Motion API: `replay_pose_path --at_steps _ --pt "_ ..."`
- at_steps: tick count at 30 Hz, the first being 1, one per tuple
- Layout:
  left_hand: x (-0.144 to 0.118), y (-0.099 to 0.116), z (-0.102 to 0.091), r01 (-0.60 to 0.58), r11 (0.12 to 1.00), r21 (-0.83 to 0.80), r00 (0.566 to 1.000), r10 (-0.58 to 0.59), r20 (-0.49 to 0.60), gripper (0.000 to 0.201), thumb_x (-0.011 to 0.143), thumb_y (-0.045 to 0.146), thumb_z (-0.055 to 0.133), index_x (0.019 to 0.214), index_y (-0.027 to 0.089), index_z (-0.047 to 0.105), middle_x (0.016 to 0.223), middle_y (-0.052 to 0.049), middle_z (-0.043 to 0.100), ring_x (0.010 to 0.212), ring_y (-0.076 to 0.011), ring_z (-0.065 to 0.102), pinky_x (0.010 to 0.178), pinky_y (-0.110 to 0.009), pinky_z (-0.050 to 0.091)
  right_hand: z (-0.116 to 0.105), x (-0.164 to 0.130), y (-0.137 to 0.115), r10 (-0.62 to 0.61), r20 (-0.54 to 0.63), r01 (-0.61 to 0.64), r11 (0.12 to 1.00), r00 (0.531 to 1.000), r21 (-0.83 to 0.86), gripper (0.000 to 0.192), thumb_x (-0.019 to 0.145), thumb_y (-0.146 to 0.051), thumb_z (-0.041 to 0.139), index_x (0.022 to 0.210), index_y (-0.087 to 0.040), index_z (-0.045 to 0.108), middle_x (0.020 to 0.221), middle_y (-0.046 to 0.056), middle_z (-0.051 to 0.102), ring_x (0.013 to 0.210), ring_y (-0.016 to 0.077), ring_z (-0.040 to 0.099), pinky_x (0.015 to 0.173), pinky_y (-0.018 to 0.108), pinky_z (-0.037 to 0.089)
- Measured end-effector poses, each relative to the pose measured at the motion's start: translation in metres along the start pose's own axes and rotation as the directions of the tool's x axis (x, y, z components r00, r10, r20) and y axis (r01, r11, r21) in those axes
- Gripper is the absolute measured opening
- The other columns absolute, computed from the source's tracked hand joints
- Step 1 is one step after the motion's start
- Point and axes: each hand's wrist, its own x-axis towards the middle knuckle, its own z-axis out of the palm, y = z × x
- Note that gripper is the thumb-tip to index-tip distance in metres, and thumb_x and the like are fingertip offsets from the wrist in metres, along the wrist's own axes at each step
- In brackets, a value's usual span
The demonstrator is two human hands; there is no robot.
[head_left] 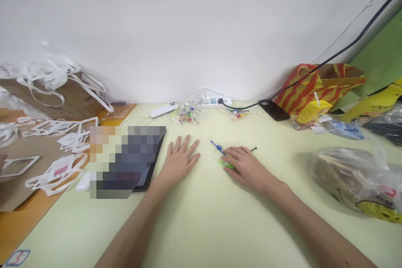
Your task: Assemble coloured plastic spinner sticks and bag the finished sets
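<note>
My left hand (181, 160) lies flat on the pale green table (201, 226), its fingers spread and holding nothing, just right of a dark tablet. My right hand (243, 163) is palm down with its fingers curled over a small cluster of thin coloured plastic pieces. A blue piece (216, 147) sticks out past the fingertips, and a bright green piece (228, 164) shows beneath them. The dark tip of a thin black piece (255, 148) juts out on the far side of the hand. The palm hides the rest of the cluster.
Two clear bags of coloured pieces, a left one (189, 114) and a right one (240, 113), lie near a power strip (213, 101). Tablet (150, 163), white power bank (163, 110) and paper bags stand left; phone (275, 110), drink carton (309, 116) and plastic-wrapped bag (351, 184) right.
</note>
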Motion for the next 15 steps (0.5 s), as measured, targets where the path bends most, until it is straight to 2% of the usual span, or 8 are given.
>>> replay_pose_path --at_steps 3,7,13,15 --pt "-0.001 -0.003 0.001 0.013 1.000 -0.009 1.000 -0.013 -0.017 0.058 0.098 0.058 0.041 0.152 0.040 0.032 0.164 -0.005 0.023 0.150 -0.0424 0.015 0.115 -0.071 0.016 -0.001 0.000 0.006 0.006 -0.024 -0.006 1.000 1.000 0.030 0.023 0.099 -0.024 0.046 0.113 -0.024 0.064 0.124 0.010 0.067 0.120 0.0264 0.057 0.099 0.048 0.042" --pt "-0.002 -0.006 0.002 0.010 1.000 -0.026 0.999 -0.011 -0.031 0.061 0.096 0.062 0.041 0.152 0.041 0.032 0.163 -0.004 0.026 0.150 -0.0419 0.017 0.115 -0.071 0.015 -0.004 0.000 0.015 0.035 -0.055 -0.031 0.997 0.998 0.063 0.025 0.100 -0.023 0.044 0.104 -0.025 0.068 0.113 0.007 0.073 0.110 0.0246 0.064 0.098 0.046 0.043" --pt "-0.003 -0.014 -0.004 0.061 0.998 -0.019 0.998 -0.061 0.019 0.061 0.096 0.063 0.039 0.153 0.041 0.030 0.163 -0.001 0.025 0.151 -0.0400 0.014 0.117 -0.068 0.015 -0.011 -0.003 0.032 0.059 -0.033 -0.056 0.995 0.998 0.085 0.028 0.099 -0.023 0.043 0.091 -0.025 0.070 0.105 0.004 0.075 0.098 0.0224 0.069 0.092 0.041 0.045" --pt "-0.004 -0.016 -0.006 0.052 0.998 -0.020 0.998 -0.052 0.020 0.060 0.097 0.063 0.039 0.152 0.041 0.031 0.163 -0.002 0.026 0.151 -0.0401 0.015 0.117 -0.068 0.015 -0.015 -0.005 0.036 0.130 -0.079 -0.122 0.988 0.988 0.099 0.026 0.097 -0.025 0.048 0.083 -0.026 0.070 0.100 0.003 0.076 0.093 0.0223 0.069 0.090 0.039 0.046"
